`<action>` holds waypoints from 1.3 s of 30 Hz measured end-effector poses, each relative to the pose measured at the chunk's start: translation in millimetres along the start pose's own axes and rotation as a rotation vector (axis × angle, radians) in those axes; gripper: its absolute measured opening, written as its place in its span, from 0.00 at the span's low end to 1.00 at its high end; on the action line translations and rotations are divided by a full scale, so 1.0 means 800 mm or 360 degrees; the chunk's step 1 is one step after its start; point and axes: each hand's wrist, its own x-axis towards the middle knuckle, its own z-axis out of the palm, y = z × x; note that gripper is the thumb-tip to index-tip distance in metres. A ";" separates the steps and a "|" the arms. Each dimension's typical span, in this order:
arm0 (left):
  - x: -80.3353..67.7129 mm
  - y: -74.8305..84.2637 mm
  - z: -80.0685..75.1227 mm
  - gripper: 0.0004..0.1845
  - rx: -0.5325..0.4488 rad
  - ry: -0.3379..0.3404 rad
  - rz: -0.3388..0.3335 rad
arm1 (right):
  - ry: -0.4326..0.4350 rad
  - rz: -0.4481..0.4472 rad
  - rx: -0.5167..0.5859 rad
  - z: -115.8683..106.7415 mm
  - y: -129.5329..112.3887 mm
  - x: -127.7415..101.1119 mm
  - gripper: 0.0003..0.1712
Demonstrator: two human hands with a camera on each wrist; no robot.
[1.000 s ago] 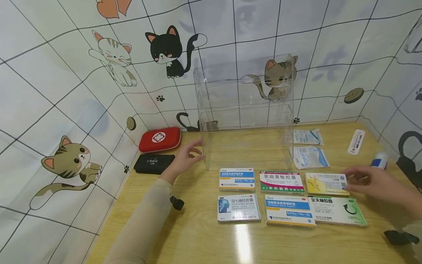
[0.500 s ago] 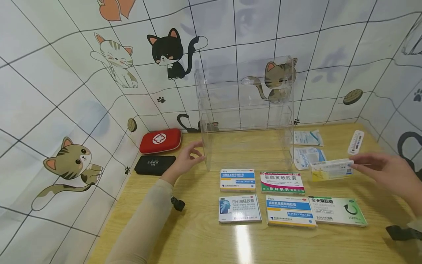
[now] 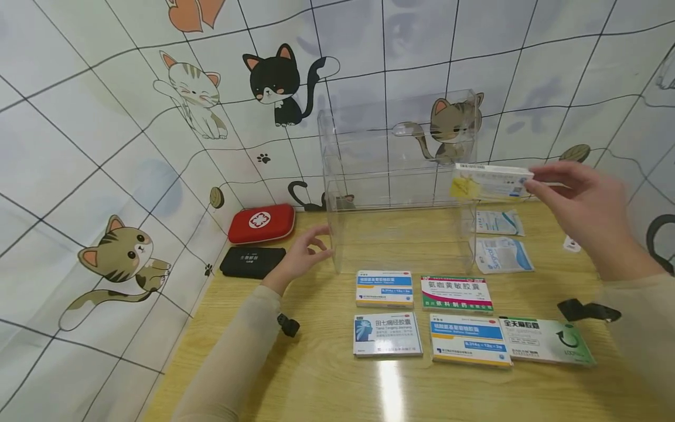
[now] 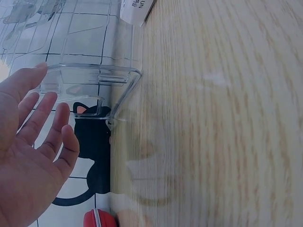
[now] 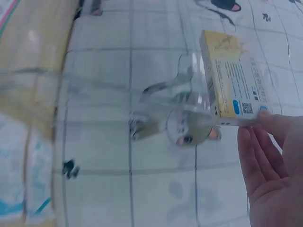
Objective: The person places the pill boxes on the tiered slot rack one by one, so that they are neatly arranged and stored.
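A clear acrylic shelf rack [image 3: 401,208] stands on the table against the wall. At its left side is my left hand [image 3: 299,257], fingers loosely bent; in the left wrist view the left hand [image 4: 35,146] reaches toward the clear frame, and I cannot tell whether it touches. My right hand [image 3: 587,202] pinches one end of a yellow-and-white medicine box [image 3: 490,181], held in the air before the rack's right edge. The right wrist view shows the medicine box [image 5: 234,78] between thumb and fingers of the right hand [image 5: 277,170].
Several medicine boxes lie flat in front of the rack, among them a green-and-red box [image 3: 456,294] and a blue-striped box [image 3: 469,340]. Right of the rack are two packets, one a surgical packet [image 3: 503,255]. A red case [image 3: 262,224] and black pouch [image 3: 252,262] lie left.
My right hand has picked the yellow-and-white medicine box off the table and carried it up and left to the rack. The left hand has stayed by the rack's side.
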 end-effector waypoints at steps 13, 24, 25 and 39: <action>-0.004 0.004 -0.001 0.32 0.0018 0.0012 0.0015 | 0.0097 -0.0127 0.0567 0.110 -0.141 0.108 0.17; -0.006 0.008 0.002 0.33 0.0032 0.0014 0.0011 | 0.0111 -0.0175 0.0462 0.183 -0.190 0.165 0.16; -0.005 0.007 0.003 0.33 0.0036 0.0011 0.0010 | 0.0092 -0.0176 0.0451 0.188 -0.190 0.169 0.16; -0.004 0.000 0.003 0.33 0.0065 0.0029 -0.0004 | -0.0110 -0.0442 0.0163 0.228 -0.189 0.169 0.15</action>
